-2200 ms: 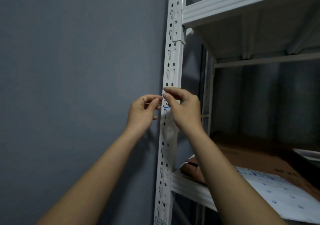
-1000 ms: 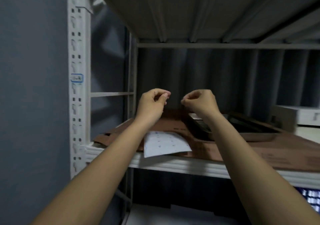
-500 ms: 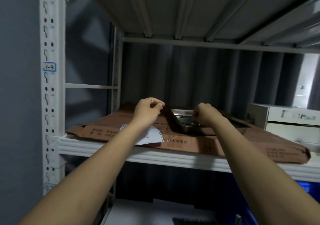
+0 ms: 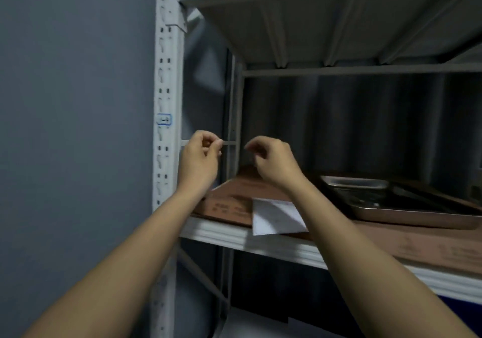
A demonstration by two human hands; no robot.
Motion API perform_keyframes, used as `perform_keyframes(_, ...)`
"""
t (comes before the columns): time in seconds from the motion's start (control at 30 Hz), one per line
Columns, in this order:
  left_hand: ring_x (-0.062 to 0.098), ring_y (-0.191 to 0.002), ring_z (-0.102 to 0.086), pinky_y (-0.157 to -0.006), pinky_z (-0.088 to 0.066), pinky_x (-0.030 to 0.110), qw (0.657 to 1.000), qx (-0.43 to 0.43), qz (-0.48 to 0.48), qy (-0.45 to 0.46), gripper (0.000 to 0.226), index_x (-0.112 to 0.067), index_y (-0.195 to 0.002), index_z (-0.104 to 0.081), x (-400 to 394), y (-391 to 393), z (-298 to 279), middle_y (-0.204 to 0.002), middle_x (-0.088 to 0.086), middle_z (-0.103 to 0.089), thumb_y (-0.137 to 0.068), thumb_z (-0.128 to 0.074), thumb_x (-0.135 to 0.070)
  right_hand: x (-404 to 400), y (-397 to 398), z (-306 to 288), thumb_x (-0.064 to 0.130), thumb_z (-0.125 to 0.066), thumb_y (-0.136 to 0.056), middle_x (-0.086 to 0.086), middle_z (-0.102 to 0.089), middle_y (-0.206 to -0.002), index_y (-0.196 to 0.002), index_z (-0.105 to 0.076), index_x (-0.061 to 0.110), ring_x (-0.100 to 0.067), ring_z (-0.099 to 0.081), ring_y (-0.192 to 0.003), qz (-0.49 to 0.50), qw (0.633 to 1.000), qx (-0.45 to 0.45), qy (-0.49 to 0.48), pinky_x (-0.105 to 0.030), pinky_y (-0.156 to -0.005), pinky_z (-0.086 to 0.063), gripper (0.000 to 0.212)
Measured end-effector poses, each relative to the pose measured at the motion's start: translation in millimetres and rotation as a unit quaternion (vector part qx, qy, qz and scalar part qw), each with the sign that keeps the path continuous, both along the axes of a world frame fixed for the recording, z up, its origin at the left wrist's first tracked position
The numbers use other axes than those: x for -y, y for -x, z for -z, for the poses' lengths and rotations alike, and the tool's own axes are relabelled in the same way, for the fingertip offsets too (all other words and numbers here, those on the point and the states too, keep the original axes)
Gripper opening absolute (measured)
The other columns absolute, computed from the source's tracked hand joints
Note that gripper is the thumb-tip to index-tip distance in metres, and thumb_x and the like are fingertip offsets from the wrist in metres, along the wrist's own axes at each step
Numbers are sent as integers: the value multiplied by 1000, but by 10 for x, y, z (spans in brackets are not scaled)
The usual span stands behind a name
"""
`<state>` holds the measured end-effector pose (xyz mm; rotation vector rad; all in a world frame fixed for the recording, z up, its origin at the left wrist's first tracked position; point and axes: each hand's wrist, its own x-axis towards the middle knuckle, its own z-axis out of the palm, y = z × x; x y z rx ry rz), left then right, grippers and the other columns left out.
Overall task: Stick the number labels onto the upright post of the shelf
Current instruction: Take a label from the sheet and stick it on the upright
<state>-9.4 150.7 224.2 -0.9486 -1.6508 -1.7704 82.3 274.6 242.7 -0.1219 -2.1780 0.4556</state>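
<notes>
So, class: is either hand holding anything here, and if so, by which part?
It cannot be told. The left hand and right hand both have curled, pinched fingertips in front of the shelf, but no label shows between them.

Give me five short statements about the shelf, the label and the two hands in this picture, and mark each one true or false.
1. A blue-edged label is stuck on the white upright post. True.
2. The left hand presses flat on that label. False: it is raised to the right of the post and below the label, fingers curled, thumb and forefinger together.
3. A metal tray lies on the brown cardboard on the shelf. True.
4. The white label sheet is held in the right hand. False: it lies on the cardboard, its edge past the shelf's front edge, below that hand.
5. The two hands are clasped together. False: a gap separates them.
</notes>
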Motion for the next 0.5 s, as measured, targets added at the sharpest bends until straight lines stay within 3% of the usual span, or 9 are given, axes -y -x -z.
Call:
perform_keyframes(0.07, 6, -75, -61, -67, -43, 7, 999, -8, -29, -14, 13, -15, -92, -57, 256, 231, -23, -85, 0, -63, -93, -50, -4, 240, 344, -4, 4, -57, -89, -6, -70, -106, -109, -69, 12, -19, -64, -99, -31, 999, -16, 26, -34, -92, -50, 25)
perform_keyframes(0.13, 12, -85, -61, -72, -42, 11, 997, -18, -78, -11, 16, -18, -94, -57, 496, 455, -37, -96, 2, -64, -92, -49, -4, 480, 663, -22, 18, -63, -91, -8, -69, -112, -117, -66, 10, -21, -63, -103, -57, 996, -26, 68, -35, -95, -48, 27)
perform_keyframes(0.23, 12, -89, -58, -78, -41, 19, 991, -25, -132, 13, 15, -20, -94, -59, 787, 710, -59, -102, 2, -65, -92, -50, -9, 761, 1050, -83, 38, -63, -91, -11, -55, -135, -139, -47, 9, -25, -52, -124, -77, 989, -24, 125, -36, -103, -43, 58)
perform_keyframes(0.3, 11, -91, -58, -81, -42, 22, 986, -36, -156, 37, 15, -16, -99, -63, 920, 839, -84, -104, 4, -65, -93, -50, -11, 885, 1229, -105, 42, -58, -93, -10, -45, -147, -147, -34, 10, -25, -43, -134, -98, 981, -18, 166, -39, -109, -38, 67)
perform_keyframes(0.37, 13, -96, -60, -86, -45, 27, 983, -44, -170, 53, 18, -13, -104, -65, 1003, 956, -112, -107, 4, -66, -94, -50, -12, 954, 1357, -102, 38, -59, -94, -6, -53, -140, -142, -44, 14, -22, -51, -127, -144, 971, -33, 189, -41, -108, -41, 55)
perform_keyframes(0.43, 16, -100, -61, -89, -46, 29, 983, -47, -167, 57, 20, -11, -107, -66, 1029, 1041, -145, -109, 5, -66, -94, -51, -12, 964, 1434, -107, 28, -61, -93, 0, -68, -116, -126, -59, 18, -17, -64, -105, -171, 965, -63, 188, -43, -96, -51, 34)
perform_keyframes(0.5, 15, -99, -61, -88, -46, 27, 984, -50, -159, 58, 20, -10, -107, -66, 1010, 1082, -185, -110, 5, -66, -94, -52, -12, 935, 1462, -137, 22, -63, -91, 1, -71, -105, -121, -62, 19, -13, -67, -93, -168, 963, -65, 201, -39, -89, -55, 30)
